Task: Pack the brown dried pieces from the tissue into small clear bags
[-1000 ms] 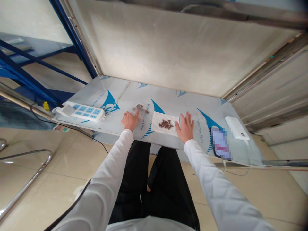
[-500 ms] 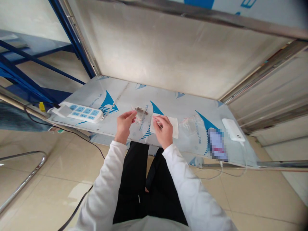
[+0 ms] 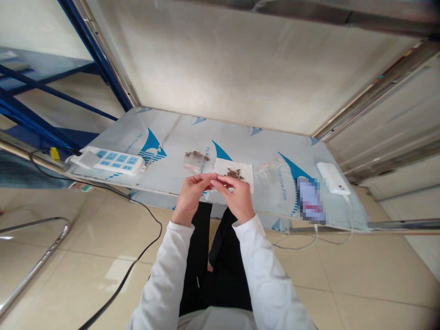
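Observation:
My left hand [image 3: 193, 195] and my right hand [image 3: 237, 195] meet fingertip to fingertip above the near edge of the table. Both are closed in a pinch, and whatever lies between the fingers is too small to make out. Just beyond my right hand, several small brown screw-like pieces [image 3: 235, 173] lie in a pile on a white square sheet [image 3: 248, 170]. Behind my left hand is a clear plastic bag [image 3: 196, 160] with red lines at its mouth and more small dark pieces inside.
A white power strip [image 3: 120, 161] lies at the table's left. To the right are another clear bag [image 3: 271, 174], a phone with a blurred screen [image 3: 310, 201] and a white charger-like box [image 3: 332, 178] with cables. Film with blue print covers the tabletop [image 3: 178, 137].
My left hand has left the clear bag and moved right and nearer me. My right hand has drawn back from the white sheet, uncovering the pile. The fingertips now meet.

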Demonstrator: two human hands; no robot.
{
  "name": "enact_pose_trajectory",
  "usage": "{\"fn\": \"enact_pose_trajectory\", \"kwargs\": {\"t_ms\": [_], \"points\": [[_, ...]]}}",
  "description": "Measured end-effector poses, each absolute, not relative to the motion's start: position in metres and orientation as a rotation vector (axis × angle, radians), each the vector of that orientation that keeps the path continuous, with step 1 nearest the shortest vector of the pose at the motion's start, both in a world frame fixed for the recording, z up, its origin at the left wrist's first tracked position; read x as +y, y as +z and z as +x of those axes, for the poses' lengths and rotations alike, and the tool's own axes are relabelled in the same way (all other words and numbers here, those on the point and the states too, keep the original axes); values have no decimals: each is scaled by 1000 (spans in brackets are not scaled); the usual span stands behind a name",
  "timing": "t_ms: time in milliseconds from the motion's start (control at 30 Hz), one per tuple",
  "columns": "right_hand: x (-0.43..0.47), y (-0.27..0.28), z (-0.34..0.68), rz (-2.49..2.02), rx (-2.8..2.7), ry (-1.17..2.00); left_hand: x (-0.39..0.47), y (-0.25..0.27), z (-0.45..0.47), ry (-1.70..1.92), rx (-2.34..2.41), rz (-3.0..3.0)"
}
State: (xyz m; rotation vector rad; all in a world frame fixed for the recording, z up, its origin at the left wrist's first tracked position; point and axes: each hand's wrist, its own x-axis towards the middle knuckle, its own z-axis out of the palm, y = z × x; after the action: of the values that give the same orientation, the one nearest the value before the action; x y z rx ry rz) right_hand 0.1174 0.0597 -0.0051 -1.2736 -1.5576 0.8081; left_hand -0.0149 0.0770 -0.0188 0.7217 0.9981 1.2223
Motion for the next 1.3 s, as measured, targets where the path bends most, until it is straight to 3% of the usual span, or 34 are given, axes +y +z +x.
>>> {"fn": "enact_pose_trajectory", "kwargs": {"t_ms": [200, 500, 933, 1133, 1300], "points": [[54, 7, 146, -1230, -1759, 1028, 70, -10, -12, 1081, 1000, 979], [46, -3, 147, -1498, -1851, 678, 65, -11, -3, 911, 1508, 1472], [9, -3, 151, -1768, -1584, 326, 41, 26, 9, 840, 1594, 1645], [3, 15, 168, -1619, -1511, 356, 36, 36, 13, 1054, 1440, 1549], [6, 19, 173, -1195, -1832, 627, 36, 33, 12, 978, 1253, 1446]]}}
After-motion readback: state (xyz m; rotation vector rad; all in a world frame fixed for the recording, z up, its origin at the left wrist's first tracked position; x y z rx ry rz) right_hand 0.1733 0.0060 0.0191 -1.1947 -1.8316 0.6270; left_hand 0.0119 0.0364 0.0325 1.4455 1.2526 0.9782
